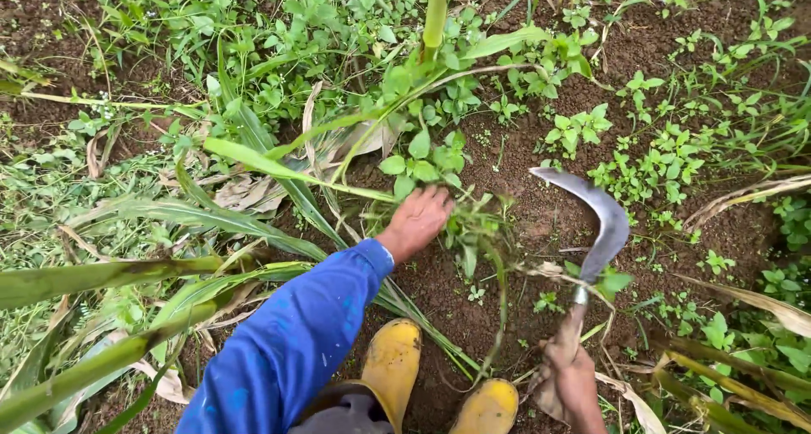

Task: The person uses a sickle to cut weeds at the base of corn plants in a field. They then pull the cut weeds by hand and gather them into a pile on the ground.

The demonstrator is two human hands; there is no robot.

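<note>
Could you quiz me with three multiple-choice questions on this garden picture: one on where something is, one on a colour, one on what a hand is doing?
1. Where does the sickle blade lie relative to the left hand?
A. to its right
B. to its left
C. under it

2. What colour are the boots?
A. black
B. yellow
C. red

3. What is the left hand doing?
A. hanging open in the air
B. resting on a boot
C. gripping a clump of weeds

Answers:
1 A, the curved blade arcs over bare soil right of that hand.
2 B, both toes show yellow at the bottom edge.
3 C, its fingers close around green stems, while the right hand holds the sickle's handle.
</note>
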